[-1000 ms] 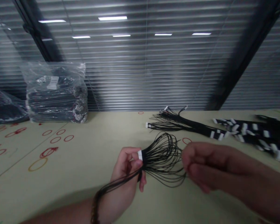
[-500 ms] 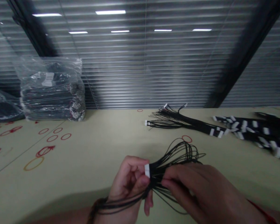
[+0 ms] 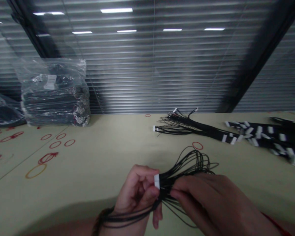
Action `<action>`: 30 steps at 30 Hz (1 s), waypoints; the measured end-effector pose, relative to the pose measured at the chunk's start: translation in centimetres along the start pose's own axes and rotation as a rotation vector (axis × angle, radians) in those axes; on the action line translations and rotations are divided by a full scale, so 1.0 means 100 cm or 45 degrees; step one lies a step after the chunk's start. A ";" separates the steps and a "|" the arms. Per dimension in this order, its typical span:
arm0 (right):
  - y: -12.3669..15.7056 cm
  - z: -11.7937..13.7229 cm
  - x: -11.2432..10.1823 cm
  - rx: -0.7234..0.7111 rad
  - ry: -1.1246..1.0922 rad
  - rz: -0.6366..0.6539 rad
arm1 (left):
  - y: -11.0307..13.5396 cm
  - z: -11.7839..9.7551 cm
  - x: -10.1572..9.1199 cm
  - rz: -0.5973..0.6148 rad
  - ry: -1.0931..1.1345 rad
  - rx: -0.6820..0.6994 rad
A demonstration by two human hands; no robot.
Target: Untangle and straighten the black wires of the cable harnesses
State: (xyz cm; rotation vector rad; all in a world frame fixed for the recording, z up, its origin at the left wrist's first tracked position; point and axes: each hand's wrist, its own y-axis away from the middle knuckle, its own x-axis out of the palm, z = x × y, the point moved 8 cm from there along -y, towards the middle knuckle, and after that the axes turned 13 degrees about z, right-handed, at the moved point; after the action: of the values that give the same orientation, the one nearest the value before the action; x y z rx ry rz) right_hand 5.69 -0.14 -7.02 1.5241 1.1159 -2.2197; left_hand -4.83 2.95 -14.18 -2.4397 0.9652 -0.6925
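A looped bundle of thin black cables [image 3: 195, 160] lies between my two hands, close to the table's near side. My left hand [image 3: 137, 190] pinches it at its left end, by a white connector or label [image 3: 157, 181]. From there several cable strands [image 3: 130, 216] trail back over my left wrist. My right hand [image 3: 208, 200] has its thumb and forefinger pressed together on the strands just right of the white piece. The exact strand between those fingertips is too small to make out. My right palm hides part of the bundle.
Black cable bundles with white ends [image 3: 206, 129] lie farther back, and more bundles [image 3: 275, 137] are at the right. A clear plastic bag of cables [image 3: 55, 95] stands back left. Red rubber bands [image 3: 55, 145] and a yellow band [image 3: 36, 171] are scattered left. Blinds [image 3: 127, 72] rise behind.
Both hands and the cable bundle have shifted very slightly to the right in the view. The grip of each hand looks the same.
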 end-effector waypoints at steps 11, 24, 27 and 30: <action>0.005 0.003 0.003 -0.002 -0.018 0.020 | 0.003 -0.002 0.001 -0.110 -0.029 -0.121; 0.005 0.000 0.000 0.032 -0.002 0.060 | 0.005 -0.002 0.000 -0.140 -0.172 -0.118; 0.002 0.001 0.003 0.042 -0.003 0.128 | 0.006 -0.002 0.000 -0.139 -0.177 -0.119; 0.002 0.002 0.004 0.050 0.002 0.147 | 0.006 -0.002 0.001 -0.146 -0.170 -0.121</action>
State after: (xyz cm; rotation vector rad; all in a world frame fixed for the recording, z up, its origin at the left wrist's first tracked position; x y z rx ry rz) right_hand 5.50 -0.38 -7.41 1.5646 0.9644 -2.1765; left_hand -5.21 2.46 -14.34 -2.6037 0.8288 -0.5236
